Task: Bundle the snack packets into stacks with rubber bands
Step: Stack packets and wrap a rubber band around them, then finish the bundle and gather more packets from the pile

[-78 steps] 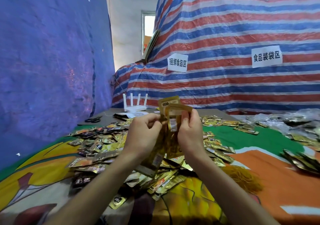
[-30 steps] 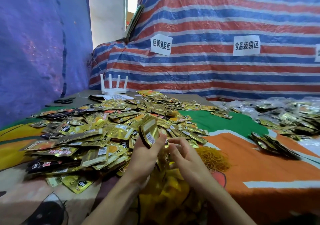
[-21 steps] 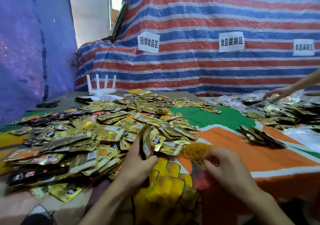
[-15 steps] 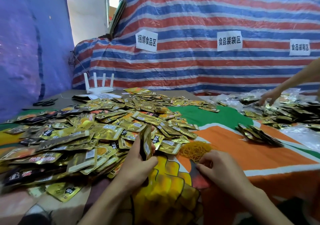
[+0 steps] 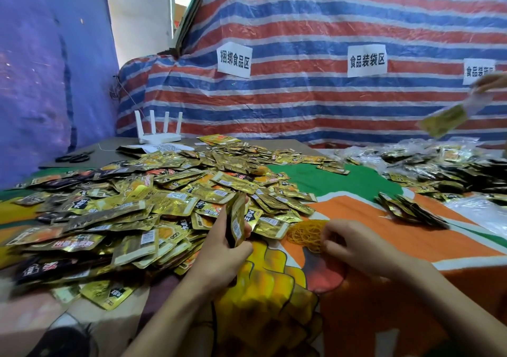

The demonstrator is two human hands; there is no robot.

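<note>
My left hand (image 5: 219,249) grips a small upright stack of gold snack packets (image 5: 237,219), held on edge just above the cloth. A big loose heap of gold packets (image 5: 142,200) spreads over the left and middle of the table. A tangle of yellow rubber bands (image 5: 307,233) lies right of the stack. My right hand (image 5: 354,247) is at the pile's near edge, with its fingertips curled into the bands and pinching at them.
A fanned stack of packets (image 5: 411,208) lies on the orange cloth at right. More packets and clear bags (image 5: 444,167) sit at far right, where another person's hand (image 5: 491,82) holds up a packet. A white router (image 5: 159,134) and scissors (image 5: 72,157) stand at the back left.
My hands came down from holding the stack together. The left one kept the stack and the right one went right to the rubber bands. The other person's hand has risen with a packet.
</note>
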